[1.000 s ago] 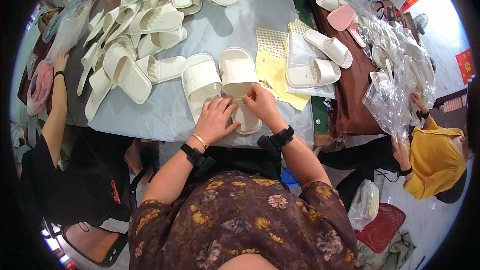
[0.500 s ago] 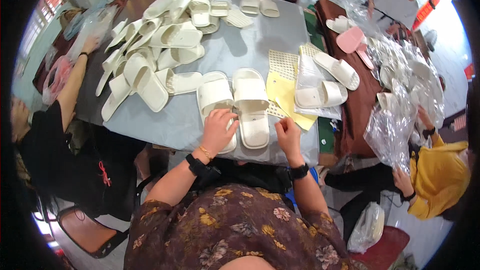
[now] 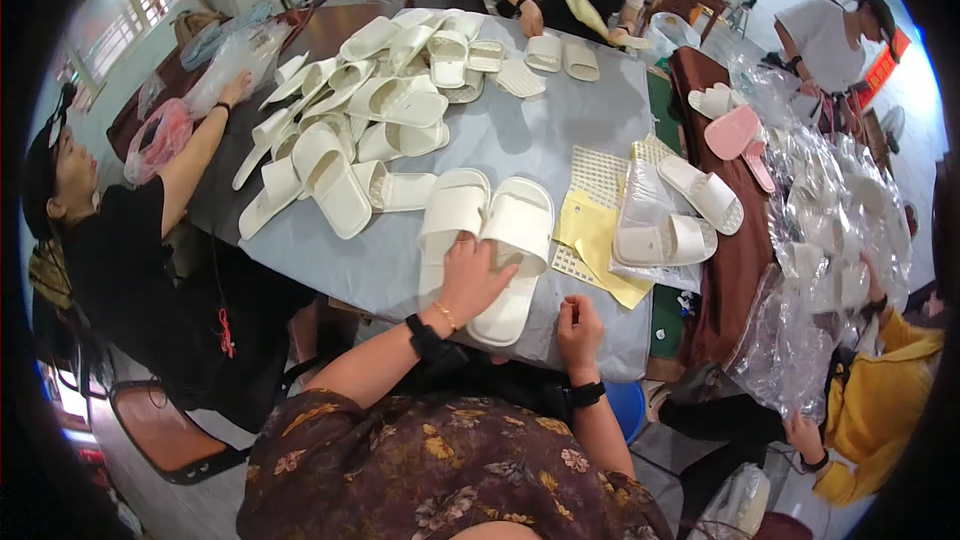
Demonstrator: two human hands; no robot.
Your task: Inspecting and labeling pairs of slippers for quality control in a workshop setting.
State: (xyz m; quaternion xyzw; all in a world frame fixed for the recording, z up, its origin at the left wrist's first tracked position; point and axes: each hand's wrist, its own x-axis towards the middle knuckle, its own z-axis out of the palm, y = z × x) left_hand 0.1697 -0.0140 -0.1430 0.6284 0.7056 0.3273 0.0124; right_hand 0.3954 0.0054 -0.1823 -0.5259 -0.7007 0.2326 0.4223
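The right slipper [image 3: 517,232] lies on the grey table cover [image 3: 480,138] in front of the person, with its long axis running away from the body and its toe end leaning somewhat to the right. The left slipper [image 3: 453,212] is just beside it on the left, also with its toe pointing away.

The left hand [image 3: 474,278] is the nearer one. Its fingers are bent over the left slipper, just below the strap, and its thumb is spread wide across to the sole of the right slipper. It seems to rest there and does not grip around either of them. The right hand [image 3: 580,332] is apart, to the right of the right slipper's heel. Its fingers are curled in, narrow; I cannot tell if something small is between them.

Yellow paper [image 3: 577,214] is just right of the right slipper, and a pile of slippers [image 3: 400,100] is beyond it to the left.

Compared with half a second ago, the right slipper is turned: it was standing straighter and its toe was farther forward, and now both toes are almost level. The left thumb reaches more across it. The right hand was apart then also.
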